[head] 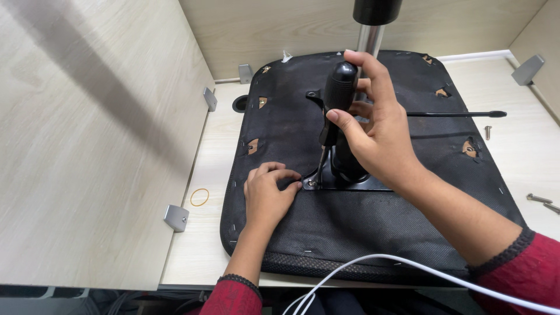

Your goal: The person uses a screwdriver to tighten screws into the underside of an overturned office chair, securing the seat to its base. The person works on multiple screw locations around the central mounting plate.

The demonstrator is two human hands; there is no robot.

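While the right hand (373,125) wraps its grip around the black handle of a screwdriver (338,93), fingers curled over the top and thumb pressed against the side, the tool stands nearly upright with its shaft running down to a screw (312,183) at the front left corner of the black metal plate (350,182). The left hand (267,195) lies knuckles-up on the seat underside (326,227), its fingers bent and pressed together, the tips touching the plate's edge just beside that screw; it pinches nothing. The step in hand looks like driving or loosening this corner screw, and the next move seems to call for steady downward pressure, the tip kept seated in the screw head, and the left hand bracing the plate so it does not shift. The plate carries a chrome column (368,38) rising behind the hand and a thin black lever (461,114) pointing right. The seat rests upside down on a pale wooden bench (192,251). Loose screws (539,199) lie at the right, a rubber band (199,197) at the left, and a white cable (408,268) crosses the near edge.
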